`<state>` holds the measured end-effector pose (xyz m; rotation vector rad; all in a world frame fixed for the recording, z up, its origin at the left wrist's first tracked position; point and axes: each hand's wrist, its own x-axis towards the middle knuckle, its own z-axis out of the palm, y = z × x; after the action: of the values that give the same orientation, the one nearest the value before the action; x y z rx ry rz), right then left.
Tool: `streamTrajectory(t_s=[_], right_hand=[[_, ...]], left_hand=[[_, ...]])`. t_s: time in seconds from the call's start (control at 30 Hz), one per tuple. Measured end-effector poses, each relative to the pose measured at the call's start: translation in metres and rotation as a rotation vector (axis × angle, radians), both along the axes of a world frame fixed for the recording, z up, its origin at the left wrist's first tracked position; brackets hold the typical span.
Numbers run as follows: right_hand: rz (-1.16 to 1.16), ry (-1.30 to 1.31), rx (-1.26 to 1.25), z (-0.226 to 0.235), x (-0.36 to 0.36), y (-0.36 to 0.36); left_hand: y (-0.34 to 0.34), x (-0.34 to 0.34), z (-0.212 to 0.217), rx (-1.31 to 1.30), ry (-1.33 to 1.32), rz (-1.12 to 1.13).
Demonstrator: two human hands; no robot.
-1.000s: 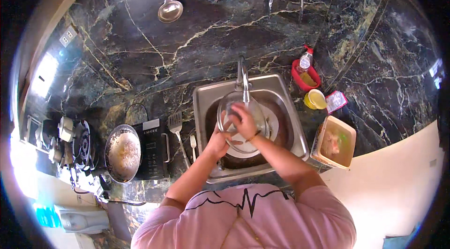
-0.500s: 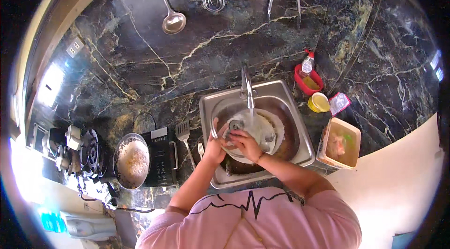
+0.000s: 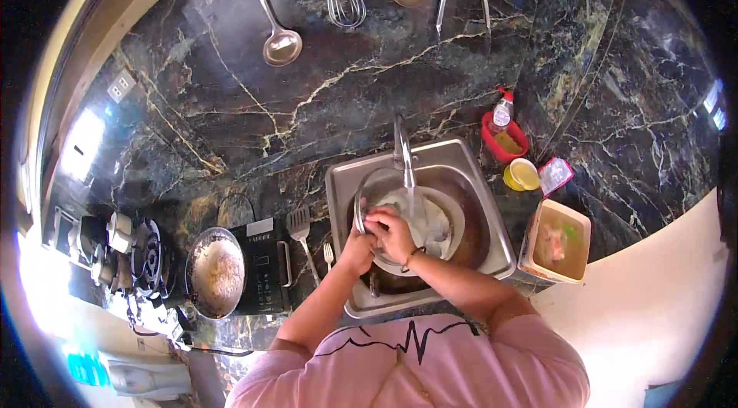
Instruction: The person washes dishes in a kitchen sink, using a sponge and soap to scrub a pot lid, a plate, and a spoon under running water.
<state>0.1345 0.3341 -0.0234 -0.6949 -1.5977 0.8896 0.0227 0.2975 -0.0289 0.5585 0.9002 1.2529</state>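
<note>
My left hand (image 3: 357, 248) grips the edge of a clear glass lid (image 3: 380, 180) with a metal rim, held tilted over the sink (image 3: 336, 197). My right hand (image 3: 393, 234) presses closed fingers against the lid, right beside the left hand; the fingertips are partly hidden. Water runs from the faucet (image 3: 404, 148) just right of the lid. Below, a pale round dish (image 3: 455, 216) lies in the basin, partly covered by the lid and my hands.
Left of the sink lie a slotted spatula (image 3: 299, 225), a fork (image 3: 328, 254) and a used frying pan (image 3: 217, 273) by a black cooktop (image 3: 261, 277). To the right stand a tub of cloudy water (image 3: 555, 241), a yellow container (image 3: 522, 175) and a red caddy (image 3: 505, 139) with a bottle.
The lid has tipped up toward the left, and its knob no longer shows. My right hand has moved slightly left, its fingers closing in by my left hand.
</note>
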Motion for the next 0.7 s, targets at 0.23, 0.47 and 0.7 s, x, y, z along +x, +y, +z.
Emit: streamTrajectory(t_s=[0.23,0.47,0.7], right_hand=[[-0.460,-0.408,0.018,-0.052,0.034,0.114],[-0.242,-0.481,-0.031,-0.069,0.057,0.014],[-0.456,-0.443,-0.125,-0.064,0.052,0.075]], left_hand=[[-0.027,0.028,0.047,0.074,-0.020,0.017],[-0.017,0.011,0.056,0.056,-0.110,0.194],[-0.023,0.032,0.046,0.036,-0.093,0.061]])
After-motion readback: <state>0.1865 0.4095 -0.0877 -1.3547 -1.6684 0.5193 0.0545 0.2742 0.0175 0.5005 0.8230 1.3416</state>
